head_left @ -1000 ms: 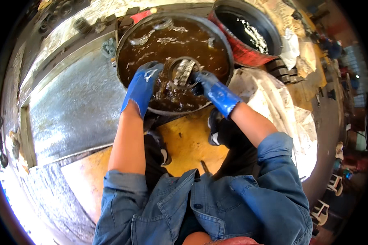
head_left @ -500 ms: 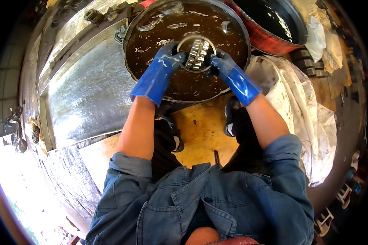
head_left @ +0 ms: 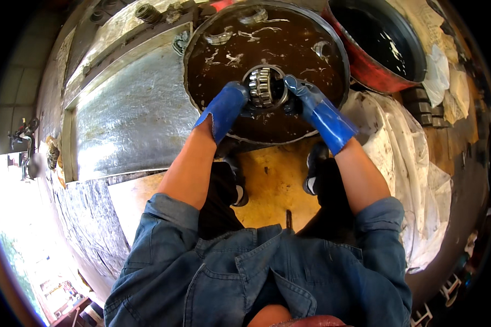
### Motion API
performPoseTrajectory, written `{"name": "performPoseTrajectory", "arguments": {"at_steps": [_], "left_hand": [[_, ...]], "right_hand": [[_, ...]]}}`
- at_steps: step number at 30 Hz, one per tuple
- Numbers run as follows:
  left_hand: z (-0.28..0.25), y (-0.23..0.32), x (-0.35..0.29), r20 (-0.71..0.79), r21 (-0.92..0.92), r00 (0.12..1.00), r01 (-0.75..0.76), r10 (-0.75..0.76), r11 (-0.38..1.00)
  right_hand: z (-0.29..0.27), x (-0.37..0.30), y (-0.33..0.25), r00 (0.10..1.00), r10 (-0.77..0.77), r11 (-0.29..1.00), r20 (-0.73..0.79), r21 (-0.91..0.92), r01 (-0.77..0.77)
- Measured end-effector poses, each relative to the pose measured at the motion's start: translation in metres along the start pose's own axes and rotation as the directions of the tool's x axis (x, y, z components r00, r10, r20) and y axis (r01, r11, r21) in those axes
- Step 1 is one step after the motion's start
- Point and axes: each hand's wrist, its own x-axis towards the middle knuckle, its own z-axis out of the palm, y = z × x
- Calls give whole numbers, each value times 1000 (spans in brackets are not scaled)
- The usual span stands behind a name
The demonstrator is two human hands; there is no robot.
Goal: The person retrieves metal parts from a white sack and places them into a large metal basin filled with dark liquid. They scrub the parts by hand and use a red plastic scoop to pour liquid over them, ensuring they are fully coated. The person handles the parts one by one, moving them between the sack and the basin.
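Note:
A metal roller bearing (head_left: 262, 90) is held up between my hands, over a wide round tub (head_left: 342, 52) of dark brown liquid. Its shiny rollers sit tilted inside the outer ring, toward the ring's left side. My left hand (head_left: 233, 99), in a long blue rubber glove, grips the ring's left edge; its fingertips are partly hidden behind the bearing. On the opposite edge, my right hand (head_left: 304, 98), gloved the same way, has its fingers closed round the ring. Other metal rings (head_left: 219, 38) lie partly in the liquid near the tub's far side.
A red drum (head_left: 365, 65) holding dark liquid stands at the far right. To the left is a metal-topped table (head_left: 131, 114) with a raised edge. A stained white sheet (head_left: 403, 180) drapes on the right, near stacked dark blocks (head_left: 423, 106). Yellowish board (head_left: 273, 180) lies underfoot.
The bearing has come slightly left and toward me over the tub, with both hands on it. Its rollers have turned within the ring and now show more to the left. The whole view has shifted a little.

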Motion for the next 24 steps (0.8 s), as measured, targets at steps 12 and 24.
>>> {"name": "performPoseTrajectory", "arguments": {"at_steps": [12,24], "left_hand": [[9,28,11,-335,587,938,286,-94,758],[54,27,18,-196,902,972,231,-129,364]], "right_hand": [[-40,20,15,926,-218,746,-308,-665,-46],[-54,7,7,923,-268,740,-277,-672,13]]}}
